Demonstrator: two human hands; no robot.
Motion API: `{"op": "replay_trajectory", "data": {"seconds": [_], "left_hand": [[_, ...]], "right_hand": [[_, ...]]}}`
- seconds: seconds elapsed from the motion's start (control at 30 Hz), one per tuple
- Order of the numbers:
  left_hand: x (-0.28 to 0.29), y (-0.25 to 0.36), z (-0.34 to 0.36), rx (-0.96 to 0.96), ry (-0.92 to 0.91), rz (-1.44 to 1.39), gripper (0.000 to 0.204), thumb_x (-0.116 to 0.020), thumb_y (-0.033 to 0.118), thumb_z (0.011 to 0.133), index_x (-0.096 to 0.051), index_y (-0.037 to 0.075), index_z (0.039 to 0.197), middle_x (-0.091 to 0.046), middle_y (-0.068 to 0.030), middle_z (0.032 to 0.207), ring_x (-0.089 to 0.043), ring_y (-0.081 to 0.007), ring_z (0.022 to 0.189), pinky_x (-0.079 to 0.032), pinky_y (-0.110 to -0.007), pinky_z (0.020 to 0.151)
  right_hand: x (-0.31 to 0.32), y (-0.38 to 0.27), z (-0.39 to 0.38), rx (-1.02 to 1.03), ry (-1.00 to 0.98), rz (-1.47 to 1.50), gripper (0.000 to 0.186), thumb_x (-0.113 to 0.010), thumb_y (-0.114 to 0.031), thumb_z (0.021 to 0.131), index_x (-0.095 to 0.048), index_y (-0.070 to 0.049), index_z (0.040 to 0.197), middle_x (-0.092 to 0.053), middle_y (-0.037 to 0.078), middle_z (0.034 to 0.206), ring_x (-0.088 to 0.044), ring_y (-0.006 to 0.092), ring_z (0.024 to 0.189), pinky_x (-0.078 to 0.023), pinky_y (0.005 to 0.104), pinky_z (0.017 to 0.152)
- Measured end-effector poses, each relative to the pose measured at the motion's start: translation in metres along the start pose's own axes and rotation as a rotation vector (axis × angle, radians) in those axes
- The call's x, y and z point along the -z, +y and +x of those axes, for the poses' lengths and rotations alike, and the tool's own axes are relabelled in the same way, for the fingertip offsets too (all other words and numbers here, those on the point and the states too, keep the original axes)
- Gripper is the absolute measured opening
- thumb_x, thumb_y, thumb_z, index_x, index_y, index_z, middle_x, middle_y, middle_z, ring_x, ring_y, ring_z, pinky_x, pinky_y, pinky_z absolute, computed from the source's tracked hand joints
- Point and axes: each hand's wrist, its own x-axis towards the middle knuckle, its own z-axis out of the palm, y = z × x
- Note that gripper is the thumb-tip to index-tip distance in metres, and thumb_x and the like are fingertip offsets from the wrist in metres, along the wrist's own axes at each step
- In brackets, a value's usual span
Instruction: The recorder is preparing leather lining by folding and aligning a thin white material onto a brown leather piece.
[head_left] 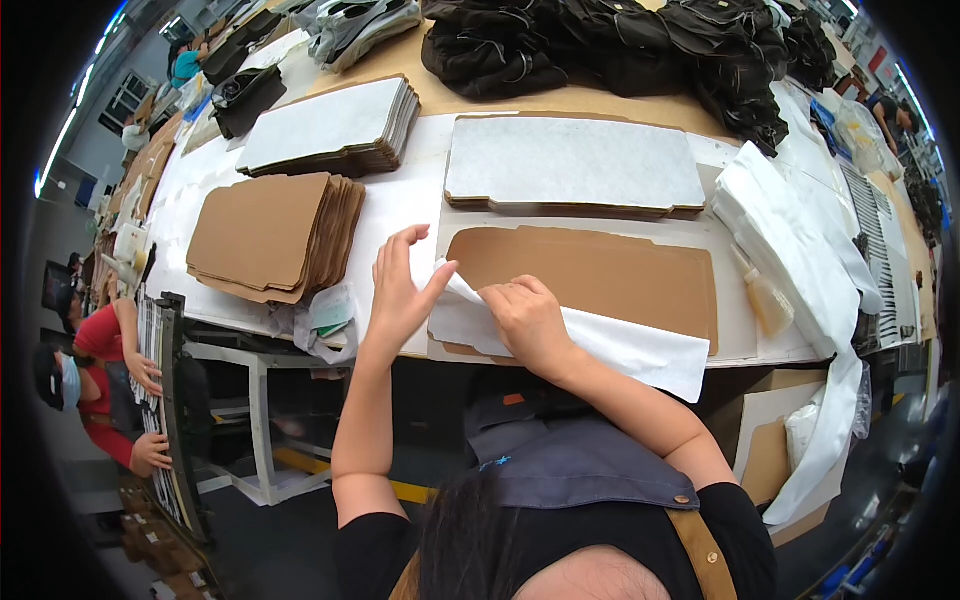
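A brown cardboard panel (600,270) with shaped edges lies on the table in front of me. A white sheet (630,350), of paper or thin fabric, covers its near side and hangs past the table edge at the right. My right hand (528,318) pinches the sheet's upper edge near its left end. Beside that end, my left hand (402,295) is raised with fingers spread, its thumb at the sheet's folded-up corner. Behind the panel sits a stack of panels topped with white (575,163).
Left stand a brown panel stack (262,232) and a white-topped stack (325,125). Long white sheets (790,250) drape off the table's right side. Dark garments (600,45) are heaped at the back. A co-worker in red (100,335) handles a rack at far left. An open carton (780,440) stands below right.
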Motion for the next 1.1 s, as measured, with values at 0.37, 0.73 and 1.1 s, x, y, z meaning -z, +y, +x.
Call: {"op": "replay_trajectory", "data": {"seconds": [0.37, 0.73, 1.1], "left_hand": [[-0.044, -0.066, 0.052, 0.212, -0.333, 0.244, 0.027, -0.071, 0.031, 0.085, -0.071, 0.005, 0.091, -0.073, -0.008, 0.083, -0.069, -0.0235, 0.083, -0.041, -0.039, 0.088], [-0.067, -0.069, 0.026, -0.018, -0.064, 0.334, 0.016, -0.068, 0.02, 0.09, -0.068, 0.006, 0.098, -0.071, -0.0106, 0.084, -0.065, -0.0298, 0.085, -0.042, -0.044, 0.083], [-0.066, -0.071, 0.024, 0.079, -0.135, 0.274, 0.023, -0.069, 0.014, 0.089, -0.062, 0.005, 0.109, -0.068, -0.0114, 0.097, -0.063, -0.0298, 0.095, -0.041, -0.045, 0.088]], "right_hand": [[0.06, -0.029, -0.053, 0.213, -0.641, 0.62, 0.032, -0.061, 0.001, 0.081, -0.068, 0.001, 0.112, -0.069, 0.017, 0.12, -0.062, 0.0306, 0.118, -0.047, 0.0415, 0.105], [0.187, 0.099, -0.146, -0.065, -0.51, 1.675, 0.032, -0.059, -0.019, 0.097, -0.07, 0.01, 0.102, -0.068, 0.034, 0.109, -0.065, 0.0508, 0.111, -0.037, 0.0625, 0.108], [0.364, 0.096, -0.355, 0.17, 1.15, 1.692, 0.024, -0.051, -0.018, 0.102, -0.064, 0.001, 0.112, -0.069, 0.012, 0.107, -0.063, 0.0217, 0.107, -0.039, 0.0342, 0.111]]}}
